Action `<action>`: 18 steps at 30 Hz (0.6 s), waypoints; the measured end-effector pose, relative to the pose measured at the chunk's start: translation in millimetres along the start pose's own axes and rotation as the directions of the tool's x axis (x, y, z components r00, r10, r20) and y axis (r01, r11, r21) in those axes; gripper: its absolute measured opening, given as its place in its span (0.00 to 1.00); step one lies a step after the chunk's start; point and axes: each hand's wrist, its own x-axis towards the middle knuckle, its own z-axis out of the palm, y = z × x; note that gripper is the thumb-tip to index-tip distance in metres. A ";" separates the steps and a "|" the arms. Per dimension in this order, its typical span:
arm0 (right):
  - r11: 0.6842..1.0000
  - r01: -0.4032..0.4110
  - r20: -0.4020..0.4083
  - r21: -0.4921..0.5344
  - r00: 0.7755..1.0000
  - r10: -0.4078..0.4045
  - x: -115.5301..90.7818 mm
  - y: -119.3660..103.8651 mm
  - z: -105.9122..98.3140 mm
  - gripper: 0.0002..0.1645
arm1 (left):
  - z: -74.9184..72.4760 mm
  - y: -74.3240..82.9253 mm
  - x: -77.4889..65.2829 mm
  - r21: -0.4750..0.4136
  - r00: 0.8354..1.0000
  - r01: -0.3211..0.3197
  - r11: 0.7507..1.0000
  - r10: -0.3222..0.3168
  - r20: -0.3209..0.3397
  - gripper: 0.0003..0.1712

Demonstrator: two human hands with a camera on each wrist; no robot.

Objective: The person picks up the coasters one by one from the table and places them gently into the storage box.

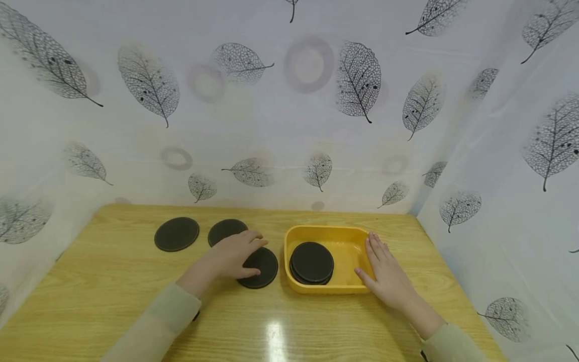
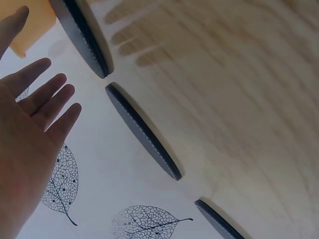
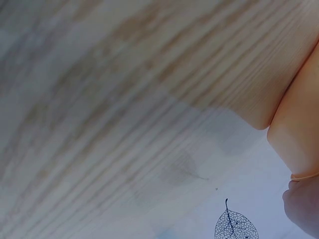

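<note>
My left hand [image 1: 235,254] hovers over a round black coaster [image 1: 264,269] on the table, thumb and fingers spread with nothing between them. In the left wrist view the coaster [image 2: 82,40] lies flat, apart from the fingertips [image 2: 42,64]. Partly hidden behind this hand is a second coaster [image 1: 226,230]; a third coaster [image 1: 176,234] lies farther left. My right hand [image 1: 384,274] rests against the right side of a yellow tray [image 1: 327,289], its fingers straight along the rim and the thumb over the inside. Stacked black coasters [image 1: 312,261] sit in the tray's left half.
The wooden table [image 1: 235,322] reaches back to a pale curtain [image 1: 271,125] printed with dark leaves. Another stretch of curtain [image 1: 506,241] borders the table's right side. A bright reflection shows on the tabletop near the front.
</note>
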 end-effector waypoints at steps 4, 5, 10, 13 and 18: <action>1.000 0.001 0.000 0.000 1.000 -0.001 -0.1 0.9 0.8 0.49 | 4.5 -0.3 -1.4 -0.030 0.998 0.031 0.999 -0.030 0.051 0.50; 1.000 0.001 0.000 0.000 1.000 -0.001 -0.1 1.1 1.1 0.49 | 5.9 -0.2 -1.4 -0.028 0.998 0.031 0.999 -0.029 0.059 0.52; 1.000 0.000 -0.001 0.000 1.000 0.000 -0.2 2.3 2.1 0.49 | 9.3 1.5 -2.0 -0.031 0.996 0.031 0.999 -0.028 0.085 0.56; 1.000 0.002 -0.003 0.002 1.000 -0.002 -0.4 2.2 2.2 0.49 | 8.5 3.1 -2.1 -0.023 0.995 0.033 0.999 -0.030 0.095 0.55; 1.000 0.007 -0.012 0.005 1.000 -0.007 -0.2 1.0 1.9 0.49 | 7.2 5.1 -1.9 -0.003 0.995 0.015 1.000 -0.014 0.097 0.54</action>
